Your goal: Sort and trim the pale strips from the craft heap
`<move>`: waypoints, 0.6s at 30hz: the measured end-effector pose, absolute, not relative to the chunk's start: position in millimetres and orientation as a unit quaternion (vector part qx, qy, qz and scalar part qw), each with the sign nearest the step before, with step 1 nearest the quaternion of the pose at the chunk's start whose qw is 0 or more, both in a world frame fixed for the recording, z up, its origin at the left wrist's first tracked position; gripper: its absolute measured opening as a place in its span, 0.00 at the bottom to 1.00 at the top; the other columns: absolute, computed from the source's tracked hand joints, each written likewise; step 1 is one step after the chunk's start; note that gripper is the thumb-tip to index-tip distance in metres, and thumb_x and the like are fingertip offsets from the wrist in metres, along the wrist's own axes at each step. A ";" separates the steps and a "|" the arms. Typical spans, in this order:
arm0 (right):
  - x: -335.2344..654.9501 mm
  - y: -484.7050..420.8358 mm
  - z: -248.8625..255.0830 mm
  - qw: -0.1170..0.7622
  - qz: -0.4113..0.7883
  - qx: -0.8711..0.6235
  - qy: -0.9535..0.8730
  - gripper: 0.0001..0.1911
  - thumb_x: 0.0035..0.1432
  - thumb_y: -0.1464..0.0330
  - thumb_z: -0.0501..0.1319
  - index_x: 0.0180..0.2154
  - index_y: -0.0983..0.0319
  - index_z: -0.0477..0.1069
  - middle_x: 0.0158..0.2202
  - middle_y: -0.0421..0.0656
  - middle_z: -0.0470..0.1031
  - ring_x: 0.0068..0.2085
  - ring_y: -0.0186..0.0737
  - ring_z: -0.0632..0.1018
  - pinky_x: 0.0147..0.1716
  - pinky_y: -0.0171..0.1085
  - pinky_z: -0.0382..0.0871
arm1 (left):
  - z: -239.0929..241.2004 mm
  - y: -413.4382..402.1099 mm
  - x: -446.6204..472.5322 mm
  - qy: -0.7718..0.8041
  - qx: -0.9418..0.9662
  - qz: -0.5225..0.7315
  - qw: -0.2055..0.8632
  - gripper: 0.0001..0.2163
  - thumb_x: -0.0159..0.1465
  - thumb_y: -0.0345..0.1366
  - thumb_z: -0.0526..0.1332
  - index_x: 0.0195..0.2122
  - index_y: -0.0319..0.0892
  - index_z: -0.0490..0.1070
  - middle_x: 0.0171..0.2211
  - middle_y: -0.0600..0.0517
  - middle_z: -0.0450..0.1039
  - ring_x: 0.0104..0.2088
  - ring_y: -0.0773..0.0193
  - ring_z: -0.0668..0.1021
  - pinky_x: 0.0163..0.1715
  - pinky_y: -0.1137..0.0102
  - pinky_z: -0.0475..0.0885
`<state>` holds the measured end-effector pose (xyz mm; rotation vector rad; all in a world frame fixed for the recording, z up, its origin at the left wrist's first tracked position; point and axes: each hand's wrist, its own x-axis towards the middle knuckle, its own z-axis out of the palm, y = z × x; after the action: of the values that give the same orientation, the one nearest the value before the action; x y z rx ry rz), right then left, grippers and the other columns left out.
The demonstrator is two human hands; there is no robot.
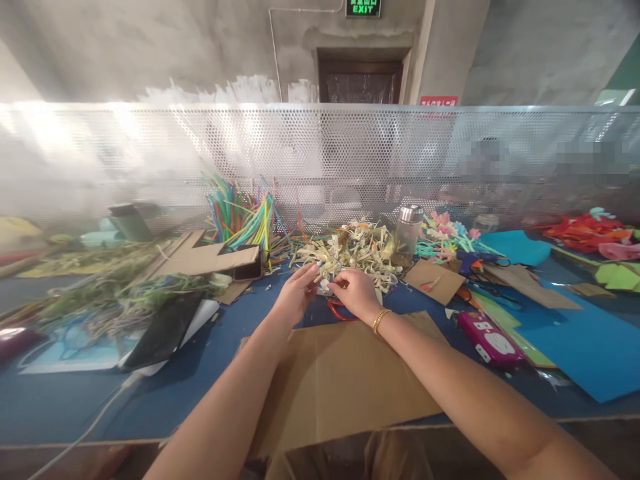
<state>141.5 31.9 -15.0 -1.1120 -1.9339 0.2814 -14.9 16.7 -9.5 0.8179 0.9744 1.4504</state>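
A sheet of cardboard (345, 380) lies nearest me, at the desk's (50, 407) front edge. Beyond it, my right hand (359, 293) pinches a small white piece (324, 287); my left hand (294, 295) half curls beside it, its hold I cannot tell. The piece looks light, soft and easily creased, best taken by its edge.

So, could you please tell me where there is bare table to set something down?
Blue tabletop lies bare between the left forearm and the white cable. Pale strips crowd it beyond the left hand and right hand, blue paper further right.
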 end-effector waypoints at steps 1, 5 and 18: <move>141.4 31.4 -14.5 0.426 0.114 -0.446 -0.779 0.10 0.52 0.65 0.66 0.22 0.60 0.72 0.27 0.42 0.76 0.32 0.39 0.73 0.36 0.37 0.60 | -7.9 17.1 -18.3 0.418 0.354 0.624 0.558 0.21 0.47 0.43 0.73 0.42 0.45 0.78 0.35 0.52 0.75 0.31 0.71 0.74 0.25 0.78 0.64; 139.5 28.6 -14.1 0.411 0.105 -0.436 -0.793 0.09 0.52 0.66 0.66 0.22 0.60 0.72 0.26 0.40 0.76 0.32 0.37 0.73 0.36 0.35 0.59 | -8.0 19.3 -26.3 0.437 0.398 0.631 0.502 0.20 0.46 0.42 0.74 0.40 0.41 0.79 0.29 0.53 0.73 0.22 0.77 0.66 0.18 0.79 0.57; 136.0 32.8 -23.1 0.430 0.177 -0.471 -0.749 0.09 0.52 0.67 0.63 0.22 0.61 0.70 0.24 0.38 0.75 0.28 0.34 0.73 0.32 0.33 0.62 | -14.8 20.7 -19.8 0.421 0.306 0.615 0.593 0.16 0.47 0.36 0.74 0.36 0.43 0.74 0.29 0.55 0.74 0.27 0.71 0.75 0.26 0.77 0.69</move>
<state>136.0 32.8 -23.1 -1.1762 -1.8701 0.4425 -19.8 20.7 -14.8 0.7108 0.9782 1.4286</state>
